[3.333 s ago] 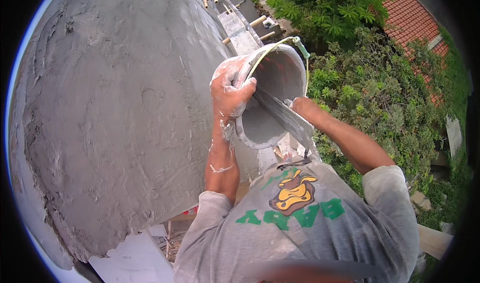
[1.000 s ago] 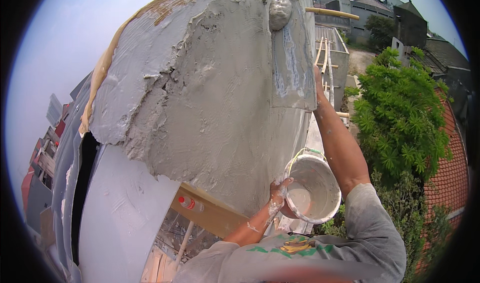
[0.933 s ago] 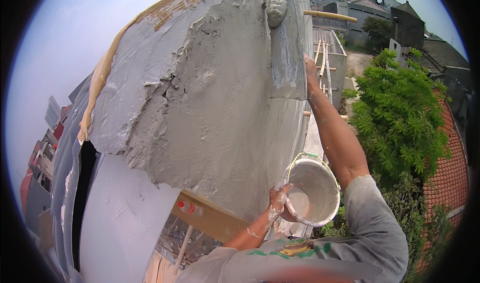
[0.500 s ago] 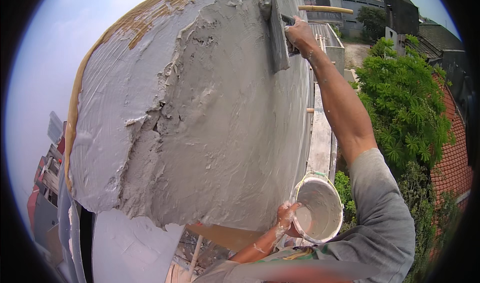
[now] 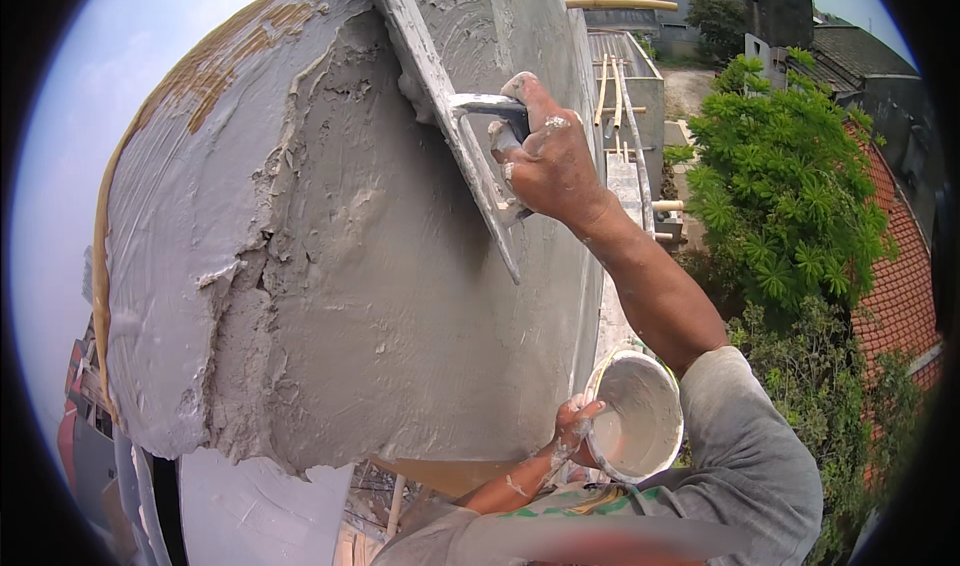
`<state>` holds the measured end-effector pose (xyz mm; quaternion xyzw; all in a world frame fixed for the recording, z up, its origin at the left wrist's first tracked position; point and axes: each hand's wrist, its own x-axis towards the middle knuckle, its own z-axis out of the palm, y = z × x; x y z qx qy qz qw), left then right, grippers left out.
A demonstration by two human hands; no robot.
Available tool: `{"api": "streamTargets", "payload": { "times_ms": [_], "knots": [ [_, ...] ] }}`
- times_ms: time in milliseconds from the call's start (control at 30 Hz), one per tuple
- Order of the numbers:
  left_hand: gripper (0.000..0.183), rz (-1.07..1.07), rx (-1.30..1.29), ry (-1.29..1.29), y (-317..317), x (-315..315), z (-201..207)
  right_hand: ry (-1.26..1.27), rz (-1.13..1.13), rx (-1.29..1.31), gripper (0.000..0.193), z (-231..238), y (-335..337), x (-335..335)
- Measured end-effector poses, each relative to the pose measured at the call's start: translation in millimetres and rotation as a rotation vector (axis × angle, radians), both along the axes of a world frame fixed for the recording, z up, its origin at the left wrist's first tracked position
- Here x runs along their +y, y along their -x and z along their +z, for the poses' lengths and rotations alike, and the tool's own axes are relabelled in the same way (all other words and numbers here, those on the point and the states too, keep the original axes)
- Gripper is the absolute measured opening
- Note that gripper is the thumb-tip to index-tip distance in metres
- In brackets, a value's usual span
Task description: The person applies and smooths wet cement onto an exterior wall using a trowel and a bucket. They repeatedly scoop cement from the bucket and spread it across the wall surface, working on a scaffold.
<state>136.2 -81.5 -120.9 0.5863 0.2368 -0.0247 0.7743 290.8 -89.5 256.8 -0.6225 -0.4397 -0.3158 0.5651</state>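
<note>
My right hand (image 5: pixel 553 161), spattered with mortar, is wrapped round the handle of a long plastering trowel (image 5: pixel 445 96). The trowel's blade slants across the upper part of the wall, with a lump of wet mortar at its far edge. Wet grey plaster (image 5: pixel 400 346) covers the middle of the wall, ending at the left in a rough, cracked ridge (image 5: pixel 265 266). Low at the right, my left hand (image 5: pixel 577 428) grips the rim of a whitish bucket (image 5: pixel 640 416), tilted, with grey residue on its inside.
Smoother pale plaster (image 5: pixel 160 266) and a tan curved edge (image 5: pixel 102 296) lie at the left. Beyond the wall's right side run a narrow plank walkway (image 5: pixel 615 316) and bamboo poles (image 5: pixel 620 4). A leafy tree (image 5: pixel 790 196) and a red tiled roof (image 5: pixel 895 276) stand farther right.
My right hand has brought the trowel down and to the left, nearer to me, and the blade has turned to a slant. My left hand stays on the bucket.
</note>
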Motion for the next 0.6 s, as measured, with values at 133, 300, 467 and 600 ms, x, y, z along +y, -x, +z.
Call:
{"api": "streamTargets", "payload": {
  "times_ms": [133,300,467,600],
  "knots": [
    [0.015,-0.04,0.047,-0.077,-5,7,-16,0.076,0.205,0.0,0.031,-44,39,-10],
    [0.017,0.052,0.043,-0.074,-2,8,-37,-0.151,0.376,0.388,0.028,-33,-19,-24],
    [0.015,0.076,-0.03,0.081,-2,-2,-36,-0.17,0.143,0.647,0.028,22,-155,-24],
    [0.023,0.06,-0.016,-0.039,4,-1,-5,-0.029,0.004,0.582,0.034,59,-178,4]
  ]
}}
